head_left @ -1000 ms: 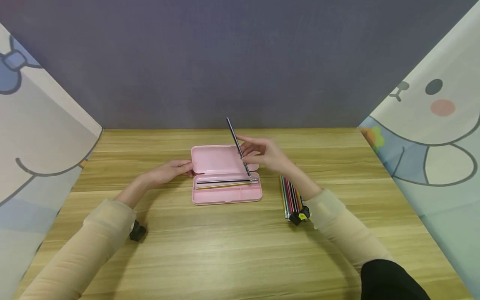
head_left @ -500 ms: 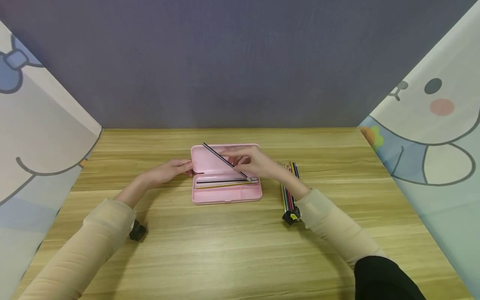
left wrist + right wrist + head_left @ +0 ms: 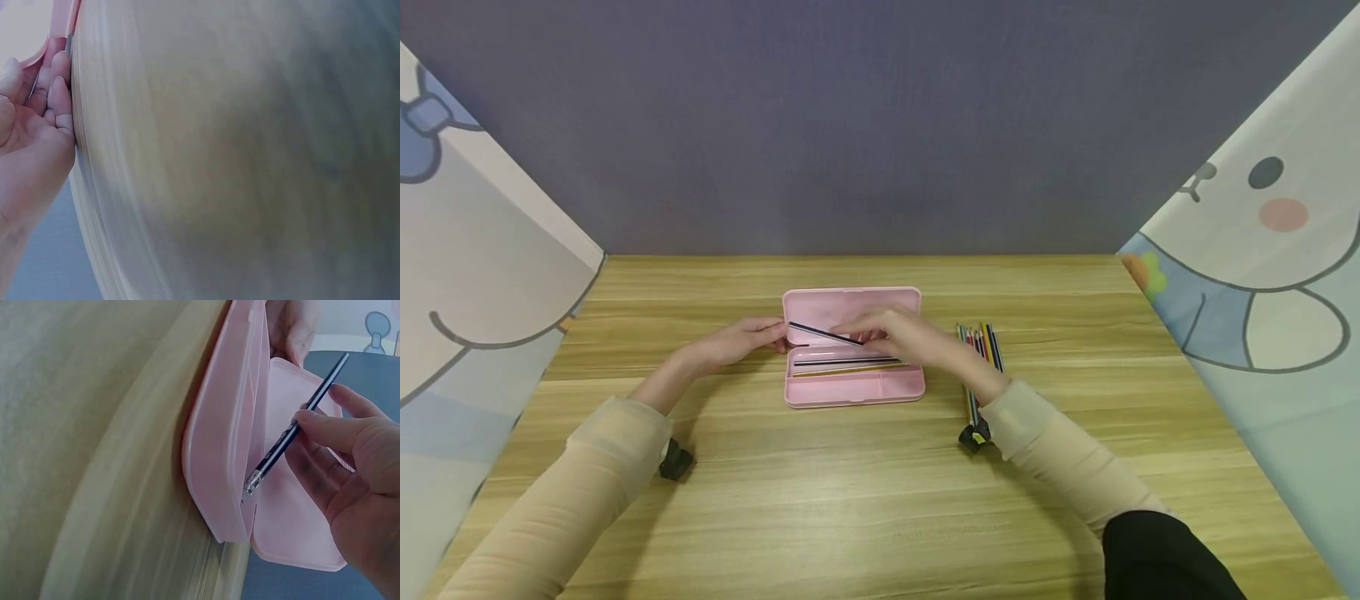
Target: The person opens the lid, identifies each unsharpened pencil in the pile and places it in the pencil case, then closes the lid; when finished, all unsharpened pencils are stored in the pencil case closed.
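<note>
A pink pencil case (image 3: 835, 393) lies unfolded on the table, its lid (image 3: 820, 305) tipped back behind the tray. My left hand (image 3: 737, 343) pinches the left edge of the case near the hinge, thumb above and fingers beneath in the left wrist view. Between thumb and fingers, my right hand (image 3: 901, 335) holds a dark striped pencil (image 3: 287, 434) at a slant over the case. Its silver eraser end dips into the tray in the right wrist view, while the other end points up left. A dark pencil (image 3: 827, 362) and a yellow pencil (image 3: 827, 372) lie in the rear compartment.
Several loose pencils (image 3: 990, 343) lie side by side right of the case, partly hidden under my right forearm. Dividers split the tray's front part. A grey wall (image 3: 865, 133) stands behind the wooden table (image 3: 820, 500).
My right hand has moved left and lowered the pencil from steeply upright to a shallow slant over the case. The left hand stays in place on the case edge.
</note>
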`<state>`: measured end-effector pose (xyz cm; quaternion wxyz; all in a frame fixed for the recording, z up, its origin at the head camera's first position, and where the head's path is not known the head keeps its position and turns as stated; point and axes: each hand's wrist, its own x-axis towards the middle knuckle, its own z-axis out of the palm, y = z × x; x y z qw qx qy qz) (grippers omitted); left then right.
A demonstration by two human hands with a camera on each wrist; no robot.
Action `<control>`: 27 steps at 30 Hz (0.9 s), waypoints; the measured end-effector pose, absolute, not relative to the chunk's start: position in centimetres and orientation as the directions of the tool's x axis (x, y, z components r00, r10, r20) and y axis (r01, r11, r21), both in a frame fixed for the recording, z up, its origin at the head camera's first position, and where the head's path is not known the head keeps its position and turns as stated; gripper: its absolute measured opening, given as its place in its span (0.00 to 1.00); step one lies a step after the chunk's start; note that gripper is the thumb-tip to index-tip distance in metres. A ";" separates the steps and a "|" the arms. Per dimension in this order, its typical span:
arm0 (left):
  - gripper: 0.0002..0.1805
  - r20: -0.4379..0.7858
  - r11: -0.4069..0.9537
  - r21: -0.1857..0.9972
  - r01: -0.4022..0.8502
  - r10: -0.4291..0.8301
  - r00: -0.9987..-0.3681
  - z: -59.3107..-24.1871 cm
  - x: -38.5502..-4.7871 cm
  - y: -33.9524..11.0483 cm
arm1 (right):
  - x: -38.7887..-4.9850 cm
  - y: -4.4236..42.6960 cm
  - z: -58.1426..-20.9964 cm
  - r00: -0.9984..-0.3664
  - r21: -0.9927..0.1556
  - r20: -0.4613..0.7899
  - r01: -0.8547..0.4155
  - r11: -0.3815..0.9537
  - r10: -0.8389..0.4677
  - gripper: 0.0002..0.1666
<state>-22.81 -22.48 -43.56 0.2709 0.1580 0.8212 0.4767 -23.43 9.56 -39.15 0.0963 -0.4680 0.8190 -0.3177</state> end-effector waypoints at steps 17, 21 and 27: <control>0.24 -0.309 0.494 0.869 -0.013 0.523 -0.794 -43.4 -22.8 -22.5 | -22.5 9.2 -39.8 -0.574 -0.342 0.085 -0.785 0.517 -0.814 0.27; 0.24 -0.311 0.493 0.870 -0.016 0.522 -0.794 -43.4 -22.7 -22.5 | -22.4 9.4 -40.4 -0.586 -0.322 0.094 -0.783 0.532 -0.805 0.25; 0.25 -0.318 0.502 0.865 -0.023 0.513 -0.797 -43.2 -22.6 -22.4 | -22.2 9.8 -40.8 -0.596 -0.326 0.134 -0.781 0.533 -0.792 0.21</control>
